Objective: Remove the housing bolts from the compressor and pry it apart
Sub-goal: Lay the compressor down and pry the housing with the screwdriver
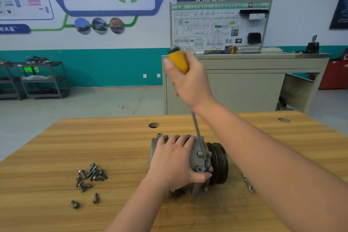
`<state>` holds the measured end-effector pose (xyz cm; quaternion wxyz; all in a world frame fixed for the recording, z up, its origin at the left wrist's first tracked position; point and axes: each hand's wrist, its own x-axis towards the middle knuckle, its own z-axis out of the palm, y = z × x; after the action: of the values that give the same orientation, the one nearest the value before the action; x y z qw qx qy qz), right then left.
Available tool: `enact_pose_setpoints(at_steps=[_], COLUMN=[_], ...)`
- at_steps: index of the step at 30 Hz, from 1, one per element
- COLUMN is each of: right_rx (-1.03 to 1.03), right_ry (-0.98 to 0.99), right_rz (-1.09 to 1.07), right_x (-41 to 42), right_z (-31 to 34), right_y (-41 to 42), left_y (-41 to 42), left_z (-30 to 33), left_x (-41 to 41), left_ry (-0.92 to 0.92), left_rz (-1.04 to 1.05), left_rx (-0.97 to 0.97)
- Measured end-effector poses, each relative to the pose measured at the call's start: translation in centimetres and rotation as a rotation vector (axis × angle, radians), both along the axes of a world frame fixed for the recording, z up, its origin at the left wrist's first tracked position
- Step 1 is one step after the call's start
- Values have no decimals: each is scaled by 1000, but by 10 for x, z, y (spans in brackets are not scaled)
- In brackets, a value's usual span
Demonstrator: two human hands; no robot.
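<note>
Compressor body of grey cast metal with a black grooved pulley (pixel 202 156) lies on its side mid-way across your wooden workbench (pixel 113 147). Your left hand (pixel 175 162) curls over its housing. Your right hand (pixel 190 83) grips a yellow-handled screwdriver (pixel 178 62), shaft angled down to the housing seam. Loose dark steel bolts (pixel 88 179) lie clustered to the left.

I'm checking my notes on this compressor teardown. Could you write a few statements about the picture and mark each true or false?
1. The right hand holds a yellow-handled screwdriver. True.
2. The left hand lies flat on the table. False: it grips the compressor.
3. Loose bolts lie left of the compressor. True.
4. The pulley faces left. False: it is at the right end.
5. The screwdriver lies on the table. False: its shaft points down at the housing.
</note>
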<state>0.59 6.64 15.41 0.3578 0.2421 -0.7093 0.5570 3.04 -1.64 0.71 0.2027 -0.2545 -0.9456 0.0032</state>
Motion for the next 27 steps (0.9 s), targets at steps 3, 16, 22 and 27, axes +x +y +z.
enact_pose_setpoints(at_steps=[3,16,22,27], right_rx=[-119,-130,216,638], right_ry=[0,215,204,205], right_rz=[2,110,261,343], right_x=[3,-2,5,17], right_z=[18,-13,-35,-64], right_y=[17,28,-3,-28], left_y=[1,3,3,-1], left_z=[0,1,6,5], left_x=[0,3,3,5], left_ry=[4,-23,-43,-123], left_rz=[-3,17,44,-58], left_rx=[2,28,12,157])
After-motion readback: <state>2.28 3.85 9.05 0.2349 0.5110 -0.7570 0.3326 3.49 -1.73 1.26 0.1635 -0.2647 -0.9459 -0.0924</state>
